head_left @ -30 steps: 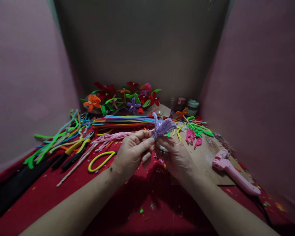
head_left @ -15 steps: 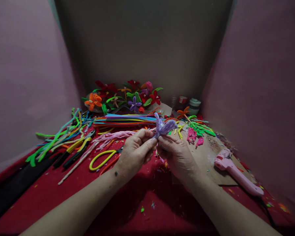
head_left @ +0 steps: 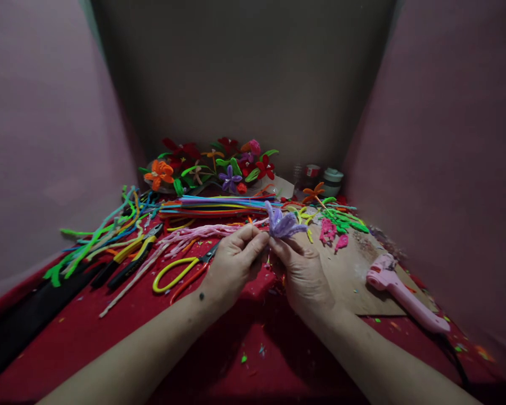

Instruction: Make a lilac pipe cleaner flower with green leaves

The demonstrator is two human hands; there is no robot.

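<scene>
A purple pipe-cleaner flower (head_left: 284, 223) is held up over the middle of the table, its fuzzy petals fanned upward and to the right. My left hand (head_left: 241, 260) pinches the flower's base from the left between thumb and forefinger. From the other side my right hand (head_left: 304, 275) grips the same base, fingers curled in. The fingertips of both hands nearly meet there and hide the base. Just left of my left hand lie scissors (head_left: 177, 274) with one yellow and one red handle loop. Pale pink pipe cleaners (head_left: 198, 236) lie behind that hand.
Pliers (head_left: 137, 256) and loose green and blue pipe cleaners (head_left: 96, 236) lie left. A pink glue gun (head_left: 407, 292) rests partly on a brown board (head_left: 358, 281) at right. Finished flowers (head_left: 230, 177) and a lidded jar (head_left: 332, 181) stand at the back, behind bundled pipe cleaners (head_left: 219, 207).
The purple flower has turned, so more of its petals show, spread to the right. My right hand has rolled slightly, and both hands stay at its base.
</scene>
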